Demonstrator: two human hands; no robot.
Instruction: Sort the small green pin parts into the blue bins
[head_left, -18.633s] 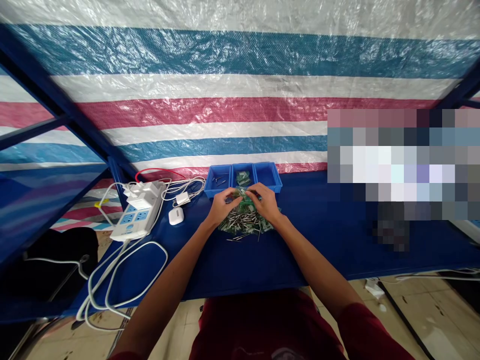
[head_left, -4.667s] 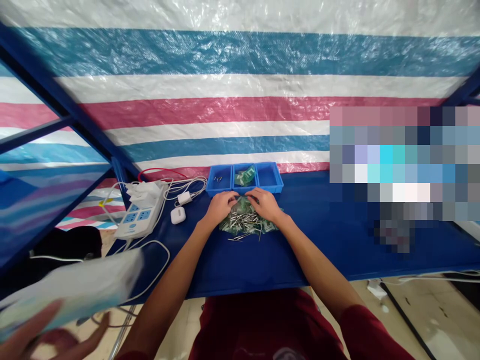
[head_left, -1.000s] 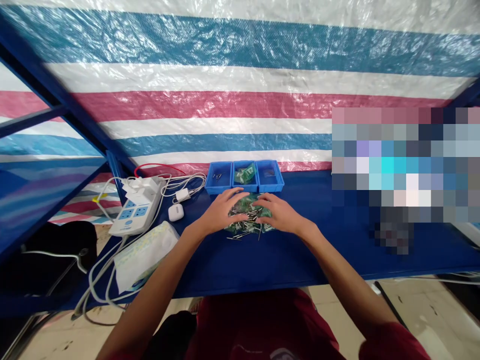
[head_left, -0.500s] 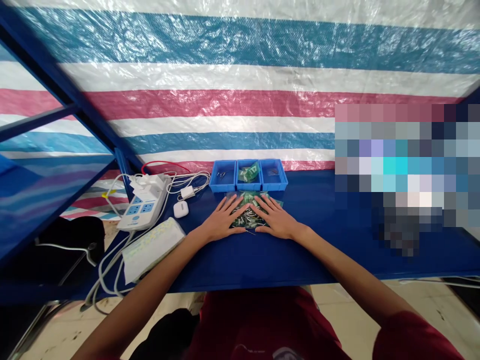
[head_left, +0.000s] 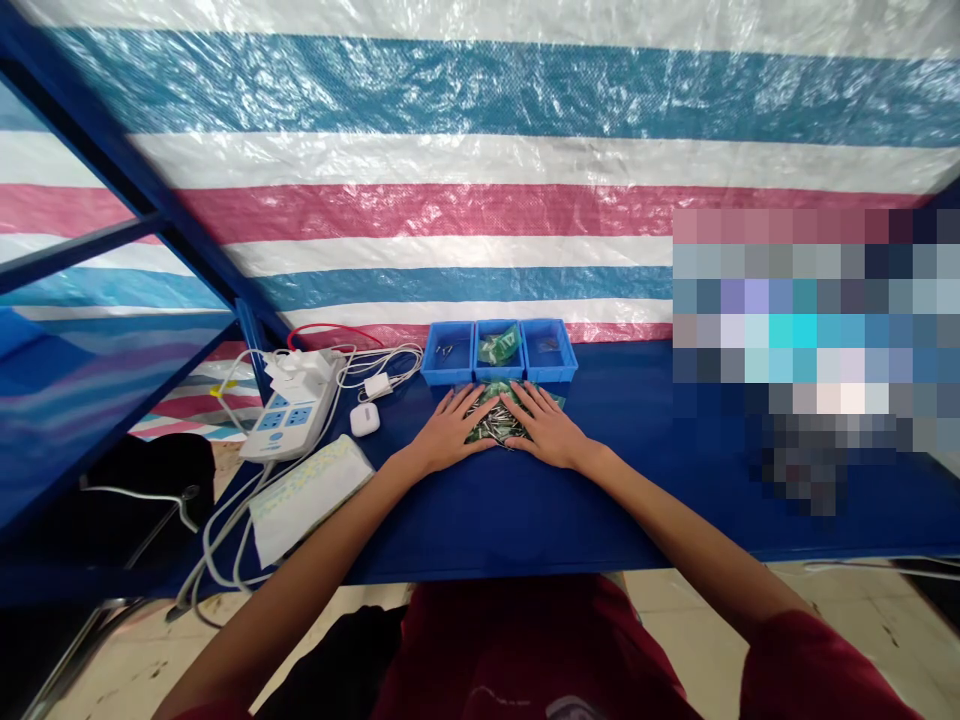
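Note:
A small heap of green circuit boards and metal pins [head_left: 495,420] lies on the blue table [head_left: 525,510]. My left hand [head_left: 450,432] rests flat on the table against the heap's left side, fingers stretched out. On the heap's right side my right hand [head_left: 547,428] lies flat too, fingers apart. Both hands press in on the heap from either side and hold nothing. Just behind the heap stand three joined blue bins [head_left: 499,350]; the middle one holds green boards, the left one a few pins.
A white power strip [head_left: 289,415] with plugs and cables sits at the left, with a small white case [head_left: 365,418] and a white packet [head_left: 307,495] nearby. A striped tarp [head_left: 465,180] closes the back. A blurred patch covers the right side.
Both hands have flattened on the table and slid inward, pushing the heap tighter and a little toward the bins. The view has shifted slightly.

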